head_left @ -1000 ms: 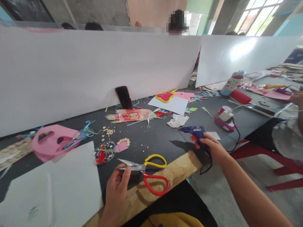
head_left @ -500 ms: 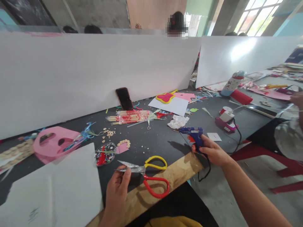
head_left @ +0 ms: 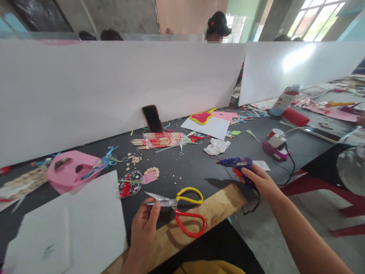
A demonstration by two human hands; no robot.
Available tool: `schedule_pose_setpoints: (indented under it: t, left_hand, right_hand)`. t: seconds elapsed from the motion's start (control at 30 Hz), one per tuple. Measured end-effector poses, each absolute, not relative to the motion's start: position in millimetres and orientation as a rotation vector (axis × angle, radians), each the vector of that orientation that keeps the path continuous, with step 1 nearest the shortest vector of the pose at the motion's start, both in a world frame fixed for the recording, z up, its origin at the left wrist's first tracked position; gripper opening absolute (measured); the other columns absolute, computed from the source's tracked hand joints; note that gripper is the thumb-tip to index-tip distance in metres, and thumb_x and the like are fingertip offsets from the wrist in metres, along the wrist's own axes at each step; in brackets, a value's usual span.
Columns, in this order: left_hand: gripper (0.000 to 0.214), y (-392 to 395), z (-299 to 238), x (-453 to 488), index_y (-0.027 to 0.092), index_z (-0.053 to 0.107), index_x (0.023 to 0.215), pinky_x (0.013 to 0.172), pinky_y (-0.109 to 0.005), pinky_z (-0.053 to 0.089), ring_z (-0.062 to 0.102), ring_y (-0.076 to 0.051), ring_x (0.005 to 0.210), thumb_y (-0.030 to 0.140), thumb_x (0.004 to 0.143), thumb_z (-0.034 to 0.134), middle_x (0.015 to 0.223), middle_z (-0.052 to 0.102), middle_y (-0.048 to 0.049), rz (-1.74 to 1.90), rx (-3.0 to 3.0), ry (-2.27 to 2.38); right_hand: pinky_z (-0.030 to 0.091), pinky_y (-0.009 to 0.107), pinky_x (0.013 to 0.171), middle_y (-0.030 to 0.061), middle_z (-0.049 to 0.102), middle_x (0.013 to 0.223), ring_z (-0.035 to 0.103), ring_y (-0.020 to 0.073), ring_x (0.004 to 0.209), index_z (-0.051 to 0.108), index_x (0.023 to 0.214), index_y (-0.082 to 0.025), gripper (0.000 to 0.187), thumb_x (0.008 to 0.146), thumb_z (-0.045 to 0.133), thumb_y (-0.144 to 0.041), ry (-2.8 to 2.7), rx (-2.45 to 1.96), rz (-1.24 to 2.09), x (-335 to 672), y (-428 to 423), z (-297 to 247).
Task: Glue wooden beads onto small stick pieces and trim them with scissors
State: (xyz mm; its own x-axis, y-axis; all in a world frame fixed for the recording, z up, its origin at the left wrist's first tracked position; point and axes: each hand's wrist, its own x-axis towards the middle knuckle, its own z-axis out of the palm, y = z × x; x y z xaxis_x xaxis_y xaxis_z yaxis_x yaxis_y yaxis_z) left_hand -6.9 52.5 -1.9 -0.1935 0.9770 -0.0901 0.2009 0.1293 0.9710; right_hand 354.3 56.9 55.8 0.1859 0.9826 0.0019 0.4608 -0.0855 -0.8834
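Note:
My left hand (head_left: 146, 220) pinches the blades of a pair of scissors (head_left: 172, 203), whose yellow and red handles point right over the table's wooden edge strip. In my right hand (head_left: 260, 179) is a blue glue gun (head_left: 235, 163), fingers wrapped round its grip and the nozzle pointing left. Left of the scissors' tips lies a round piece covered with small beads and red bits (head_left: 130, 184). Beside it sits a pink card piece (head_left: 150, 176) edged with pale chips. A crumpled white tissue (head_left: 216, 146) rests just behind the glue gun.
A phone (head_left: 152, 118) leans on the white partition (head_left: 119, 80), behind packed wooden sticks (head_left: 157, 140). White board (head_left: 94, 224) and a pink cut-out (head_left: 71, 182) lie at left. At right are a purple power socket (head_left: 275, 151), a bottle (head_left: 285, 101) and another person's arm (head_left: 352, 165).
My right hand has moved slightly right and tilted the glue gun, its nozzle now lower. The scissors stay in my left hand. The whole view has shifted a little.

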Motion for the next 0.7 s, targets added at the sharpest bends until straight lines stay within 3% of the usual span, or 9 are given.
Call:
schedule_pose_setpoints:
  t: [0.1,0.17,0.23,0.33,0.57,0.7]
  left_hand:
    - [0.049,53.1,0.7,-6.0,0.017,0.061,0.078,0.056,-0.026,0.044,0.055,-0.016,0.058,0.064,0.07,0.058,0.062,0.06,-0.0002,1.154,1.189,1.543]
    - [0.047,52.8,-0.8,-7.4,0.017,0.061,0.079,0.057,-0.026,0.044,0.054,-0.016,0.059,0.063,0.071,0.057,0.062,0.059,0.0002,1.132,1.199,1.566]
    - [0.045,52.3,-2.9,-9.3,0.017,0.06,0.081,0.059,-0.026,0.044,0.055,-0.017,0.062,0.061,0.074,0.056,0.063,0.059,0.0002,1.108,1.233,1.588]
    - [0.043,52.0,-4.3,-10.5,0.017,0.06,0.083,0.06,-0.027,0.044,0.055,-0.017,0.063,0.059,0.075,0.055,0.065,0.059,0.0003,1.094,1.26,1.592]
    - [0.041,53.8,-5.2,-7.5,0.017,0.058,0.082,0.056,-0.024,0.04,0.049,-0.014,0.058,0.057,0.076,0.055,0.061,0.054,0.0024,1.138,1.205,1.517]
    - [0.038,55.4,-11.5,-7.1,0.016,0.058,0.083,0.054,-0.023,0.038,0.045,-0.012,0.057,0.054,0.079,0.055,0.062,0.05,0.0033,1.178,1.195,1.468]
  right_hand:
    - [0.042,0.03,0.054,0.0043,0.058,0.067,0.053,0.0183,0.06,0.057,0.101,-0.018,0.038,0.084,0.046,-0.05,-1.438,-1.848,0.503,381.3,61.3,64.3]
    - [0.044,0.037,0.067,0.0107,0.063,0.086,0.058,0.0253,0.075,0.053,0.113,-0.017,0.041,0.082,0.049,-0.044,-1.463,-1.972,0.226,402.2,64.7,72.7]
    - [0.04,0.045,0.082,0.0167,0.061,0.108,0.056,0.033,0.094,0.05,0.123,-0.018,0.044,0.082,0.049,-0.035,-1.529,-2.079,0.019,420.7,69.5,80.2]
    - [0.034,0.051,0.089,0.0206,0.055,0.122,0.051,0.0383,0.107,0.047,0.131,-0.019,0.048,0.084,0.044,-0.027,-1.667,-2.18,-0.157,439.9,81.4,81.8]
    - [0.043,0.039,0.083,0.0184,0.059,0.12,0.057,0.0296,0.099,0.045,0.134,-0.016,0.052,0.082,0.041,-0.016,-1.985,-2.225,-0.241,451.4,115.7,46.0]
    - [0.043,0.04,0.084,0.0182,0.062,0.114,0.058,0.0294,0.098,0.049,0.129,-0.016,0.048,0.082,0.044,-0.025,-2.039,-2.278,-0.321,445.4,120.8,40.5]
